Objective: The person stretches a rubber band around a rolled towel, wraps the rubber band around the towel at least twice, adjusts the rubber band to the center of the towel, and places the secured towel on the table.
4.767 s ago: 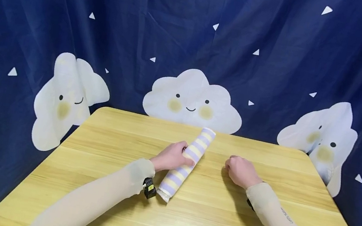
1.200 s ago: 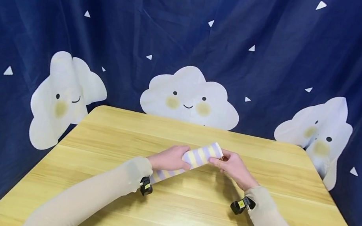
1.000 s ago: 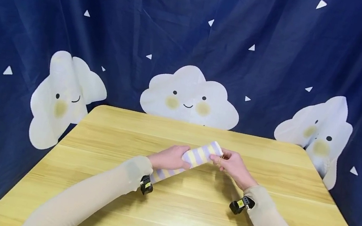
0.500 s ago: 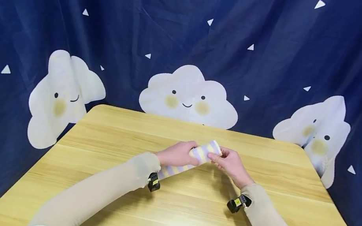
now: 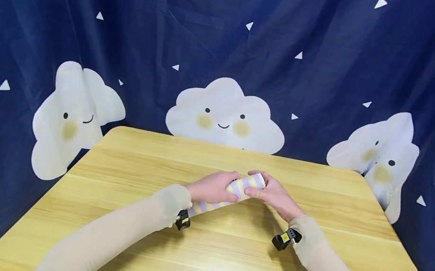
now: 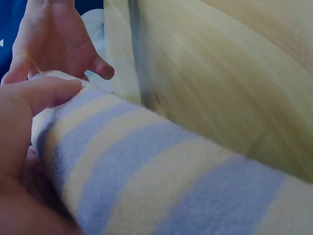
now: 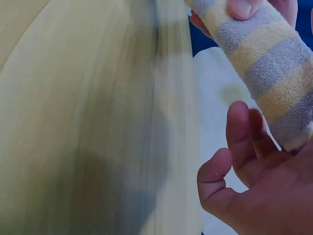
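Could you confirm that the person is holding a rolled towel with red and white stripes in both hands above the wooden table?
Not quite: the rolled towel has lilac and pale yellow stripes, not red and white, as the left wrist view shows close up. The left hand and right hand do hold it above the wooden table.

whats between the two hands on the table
The rolled striped towel: the left hand grips its middle, the right hand is at its far end. The head view shows this.
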The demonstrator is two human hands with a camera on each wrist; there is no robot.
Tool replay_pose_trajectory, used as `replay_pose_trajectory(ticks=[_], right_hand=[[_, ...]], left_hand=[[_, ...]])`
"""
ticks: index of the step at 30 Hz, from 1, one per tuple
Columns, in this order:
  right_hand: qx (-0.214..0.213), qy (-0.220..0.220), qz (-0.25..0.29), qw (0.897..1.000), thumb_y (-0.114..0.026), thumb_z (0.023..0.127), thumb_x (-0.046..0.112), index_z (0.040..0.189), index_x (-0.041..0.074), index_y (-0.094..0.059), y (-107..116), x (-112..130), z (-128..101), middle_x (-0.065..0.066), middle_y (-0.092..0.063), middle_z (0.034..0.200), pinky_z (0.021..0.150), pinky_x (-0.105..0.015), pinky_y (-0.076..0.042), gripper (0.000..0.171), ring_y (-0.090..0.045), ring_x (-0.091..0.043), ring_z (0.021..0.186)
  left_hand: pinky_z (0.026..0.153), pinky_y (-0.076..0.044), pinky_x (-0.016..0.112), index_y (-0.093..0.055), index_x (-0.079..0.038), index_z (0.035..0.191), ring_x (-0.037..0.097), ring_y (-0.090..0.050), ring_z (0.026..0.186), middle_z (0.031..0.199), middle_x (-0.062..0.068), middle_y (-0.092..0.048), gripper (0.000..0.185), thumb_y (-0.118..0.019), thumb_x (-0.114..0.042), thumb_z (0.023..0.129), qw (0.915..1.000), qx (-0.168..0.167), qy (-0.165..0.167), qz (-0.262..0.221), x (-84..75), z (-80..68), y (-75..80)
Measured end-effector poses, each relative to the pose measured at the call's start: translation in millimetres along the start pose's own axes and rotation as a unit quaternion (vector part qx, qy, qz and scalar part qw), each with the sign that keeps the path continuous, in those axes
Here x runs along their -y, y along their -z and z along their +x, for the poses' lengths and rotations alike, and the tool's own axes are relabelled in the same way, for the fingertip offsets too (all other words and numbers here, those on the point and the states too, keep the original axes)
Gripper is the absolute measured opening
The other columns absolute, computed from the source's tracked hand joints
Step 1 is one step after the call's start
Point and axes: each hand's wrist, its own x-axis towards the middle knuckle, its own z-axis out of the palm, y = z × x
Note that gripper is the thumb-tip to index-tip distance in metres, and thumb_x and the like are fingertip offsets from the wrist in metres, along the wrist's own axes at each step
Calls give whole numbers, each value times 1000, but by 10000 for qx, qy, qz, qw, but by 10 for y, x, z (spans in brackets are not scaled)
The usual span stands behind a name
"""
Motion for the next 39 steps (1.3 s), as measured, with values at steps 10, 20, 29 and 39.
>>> replay_pose_trajectory(ticks=[10, 20, 29, 39], right_hand=[[-31, -44, -241, 9997, -79, 87, 25, 121, 1, -59, -18, 72, 13, -10, -65, 105, 80, -43, -55, 45, -61, -20, 86], [-125, 136, -226, 9996, -78, 88, 23, 112, 1, -63, -26, 50, 31, -8, -70, 102, 80, -47, -56, 36, -64, -18, 86], [-424, 181, -481, 9978, -80, 82, 19, 103, 7, -69, -24, 41, 17, -1, -69, 84, 78, -42, -53, 27, -62, -19, 75], [-217, 455, -530, 9973, -75, 83, 9, 95, 5, -71, -41, 13, 26, 0, -69, 87, 76, -43, -57, 13, -62, -17, 73]], left_hand=[[63, -52, 27, -55, -20, 117, 11, -59, 75, 92, -4, -62, 35, -72, -34, 90, 9999, 22, -164, 2, 47, 13, 29], [76, -50, 28, -62, -26, 114, 10, -60, 90, 104, -8, -64, 24, -59, -44, 98, 9951, -752, -637, 91, -35, 59, 124], [77, -48, 27, -78, -22, 101, 15, -56, 88, 98, -1, -61, 31, -58, -2, 91, 8884, -1814, -3253, 2684, -412, 339, 219], [72, -44, 29, -69, -26, 73, 13, -50, 85, 89, -5, -54, 22, -61, -9, 84, 8740, -1366, -3458, 3129, -523, 416, 244]])
